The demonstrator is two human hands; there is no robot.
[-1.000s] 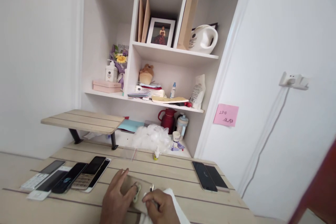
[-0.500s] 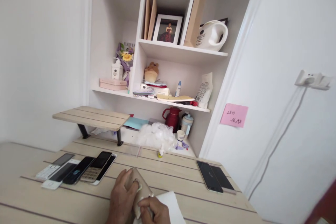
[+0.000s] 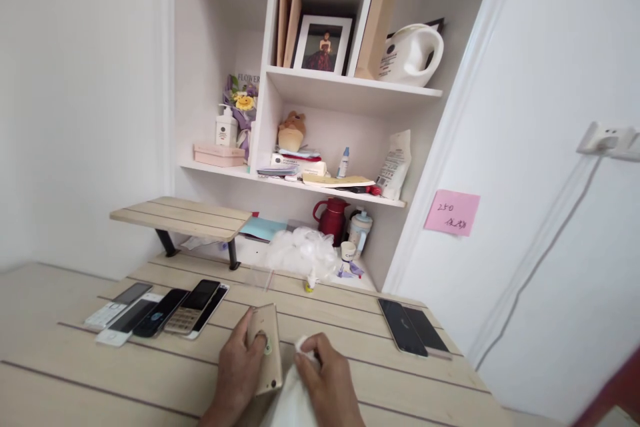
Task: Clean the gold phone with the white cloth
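My left hand (image 3: 239,363) is closed around a gold smartphone (image 3: 270,350), tilted with its back towards me. The thumb lies on the back, beside a small round mark or ring. Just to the right, my right hand (image 3: 327,373) pinches a white cloth or tissue (image 3: 295,397); which of the two it is I cannot tell. The white material hangs down from the fingers past the lower edge of the view. A small gap separates the right hand from the phone.
On the left lie several phones, among them a gold keypad phone (image 3: 193,310). Two dark phones, one a black phone (image 3: 403,327), rest at the right. A small bottle (image 3: 311,280) stands near a crumpled clear plastic bag (image 3: 300,252). A raised wooden stand (image 3: 183,217) occupies the back left.
The right hand has moved off the phone to the right, lifting the white material with it. The left hand has turned the phone more upright. The view has shifted slightly.
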